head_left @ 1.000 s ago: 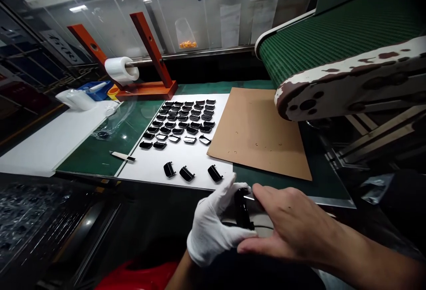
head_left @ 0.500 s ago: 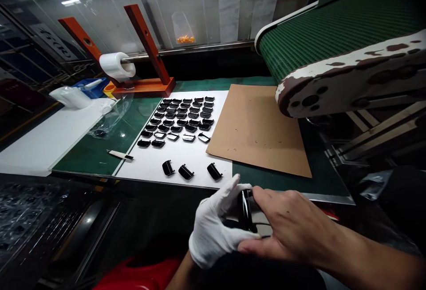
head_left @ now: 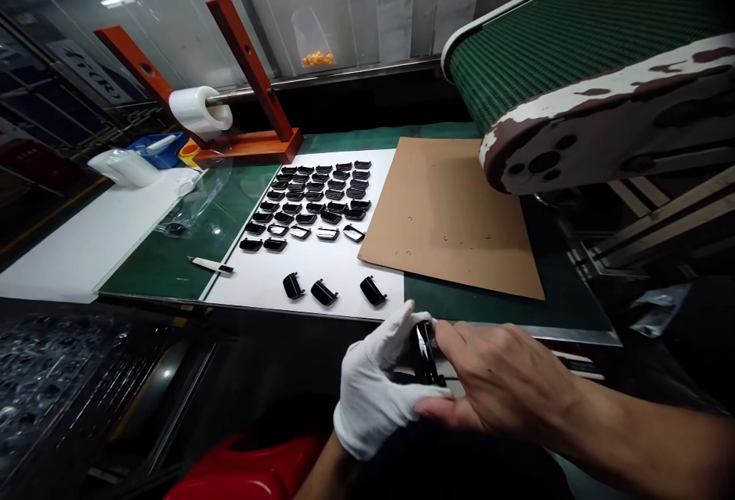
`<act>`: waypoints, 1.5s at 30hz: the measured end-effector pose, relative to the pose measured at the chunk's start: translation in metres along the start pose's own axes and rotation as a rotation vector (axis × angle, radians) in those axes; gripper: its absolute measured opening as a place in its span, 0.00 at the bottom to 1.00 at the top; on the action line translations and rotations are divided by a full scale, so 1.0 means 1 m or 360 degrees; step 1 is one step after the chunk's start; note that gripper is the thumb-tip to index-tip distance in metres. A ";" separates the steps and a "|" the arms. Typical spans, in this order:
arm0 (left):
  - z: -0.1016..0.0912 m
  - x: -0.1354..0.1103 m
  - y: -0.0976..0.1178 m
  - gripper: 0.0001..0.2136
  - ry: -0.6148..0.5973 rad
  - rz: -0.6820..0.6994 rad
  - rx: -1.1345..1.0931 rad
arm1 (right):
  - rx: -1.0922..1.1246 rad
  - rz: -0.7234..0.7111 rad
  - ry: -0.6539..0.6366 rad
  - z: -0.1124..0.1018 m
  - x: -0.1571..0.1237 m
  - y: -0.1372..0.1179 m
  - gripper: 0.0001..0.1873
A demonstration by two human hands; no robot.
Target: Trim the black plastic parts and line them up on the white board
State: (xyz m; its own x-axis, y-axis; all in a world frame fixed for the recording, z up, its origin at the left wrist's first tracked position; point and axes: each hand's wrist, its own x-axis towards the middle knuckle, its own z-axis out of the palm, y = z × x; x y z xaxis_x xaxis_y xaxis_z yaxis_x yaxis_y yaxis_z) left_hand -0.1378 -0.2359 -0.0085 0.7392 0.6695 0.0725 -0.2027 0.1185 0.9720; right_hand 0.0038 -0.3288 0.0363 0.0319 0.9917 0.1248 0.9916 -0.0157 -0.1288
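Observation:
A glossy black plastic part (head_left: 423, 354) is held upright between both hands in front of the bench edge. My left hand (head_left: 373, 385), in a white glove, grips it from the left with thumb and fingers. Bare, my right hand (head_left: 494, 374) pinches its right side; the fingertips partly cover it. Just beyond the hands, three similar black parts (head_left: 325, 292) lie apart on a white sheet (head_left: 264, 278). Farther back on that sheet, several more black parts (head_left: 307, 219) lie in rows.
A brown cardboard sheet (head_left: 448, 217) lies right of the rows, below a green conveyor belt (head_left: 574, 48). At the left are a knife-like tool (head_left: 210, 265) and a film roll (head_left: 198, 111) on an orange stand (head_left: 253, 149). A red stool (head_left: 246, 469) is below.
The camera view has shifted slightly. Both hands keep hold of the black part, which looks slightly turned; the parts on the sheet stay in place.

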 end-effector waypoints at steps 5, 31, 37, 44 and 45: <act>0.002 0.000 0.000 0.36 0.0050 -0.0034 -0.0002 | 0.0019 0.0030 -0.0127 0.002 0.000 0.000 0.39; 0.000 -0.001 -0.006 0.36 0.0096 -0.0121 -0.0025 | 0.0163 -0.0193 0.0486 0.011 -0.002 -0.004 0.29; -0.016 0.001 -0.011 0.39 0.0128 0.0447 0.0976 | 0.0149 0.0234 0.0432 0.008 0.003 0.032 0.35; -0.037 0.003 -0.006 0.38 0.0262 0.0741 0.1707 | -0.0097 0.0457 0.0068 0.056 0.055 0.125 0.23; -0.039 0.002 -0.004 0.38 0.0279 0.0730 0.1752 | -0.0080 0.0437 0.0063 0.060 0.058 0.132 0.22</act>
State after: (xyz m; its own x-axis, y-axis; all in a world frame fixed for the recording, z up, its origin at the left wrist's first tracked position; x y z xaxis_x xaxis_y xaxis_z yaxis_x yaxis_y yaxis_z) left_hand -0.1606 -0.2061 -0.0215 0.6273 0.5861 0.5128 0.2956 -0.7884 0.5394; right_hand 0.1287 -0.2655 -0.0329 0.3043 0.9436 0.1303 0.9500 -0.2906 -0.1140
